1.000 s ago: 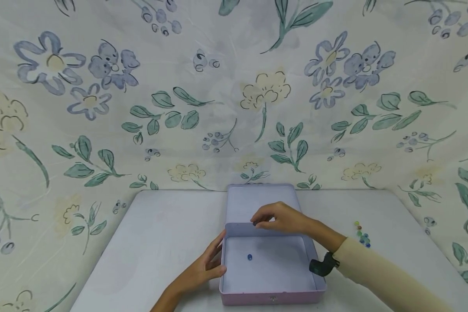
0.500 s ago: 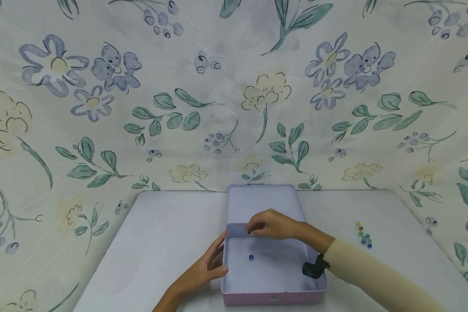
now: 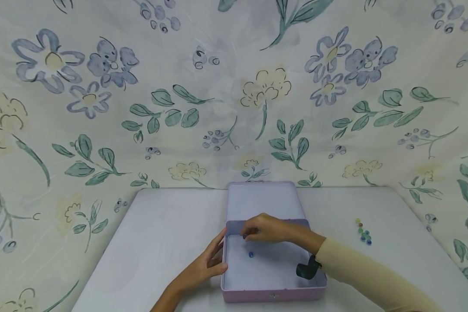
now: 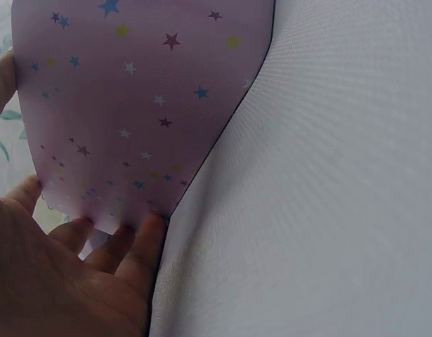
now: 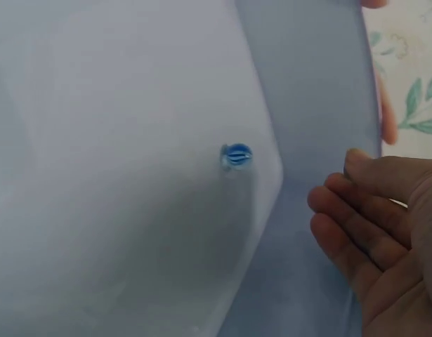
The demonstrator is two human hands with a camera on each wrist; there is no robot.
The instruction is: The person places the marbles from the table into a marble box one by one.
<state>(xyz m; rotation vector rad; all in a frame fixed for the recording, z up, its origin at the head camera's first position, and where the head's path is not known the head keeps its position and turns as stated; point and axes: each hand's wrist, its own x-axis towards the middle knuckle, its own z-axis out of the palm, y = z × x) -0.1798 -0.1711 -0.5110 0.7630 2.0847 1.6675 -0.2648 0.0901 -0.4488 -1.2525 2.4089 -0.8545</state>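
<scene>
A pinkish-lilac box [image 3: 274, 296] with a pale interior lies on the table, its lid [image 3: 263, 201] tipped back. Inside, toward the left, rests a blue glass marble [image 3: 251, 255], seen larger as a blue-and-clear striped marble [image 5: 237, 156] in the right wrist view. Over the box's back left part, my right hand [image 3: 267, 229] pinches a small dark marble [image 3: 245, 236], mostly hidden by the fingertips. My left hand [image 3: 200, 269] steadies the box's left side with spread fingers; the left wrist view shows these fingers [image 4: 142, 253] against the star-printed wall.
To the right of the box, several small marbles [image 3: 365, 236] in yellow, red, green and blue lie in a cluster on the white table [image 3: 171, 229]. A floral cloth [image 3: 222, 117] hangs behind the table. A dark wrist device [image 3: 307, 269] hangs over the box's right side.
My right hand has moved left and lower, from in front of the lid to inside the box's back left area, still pinching the marble. The left hand stays at the box's side.
</scene>
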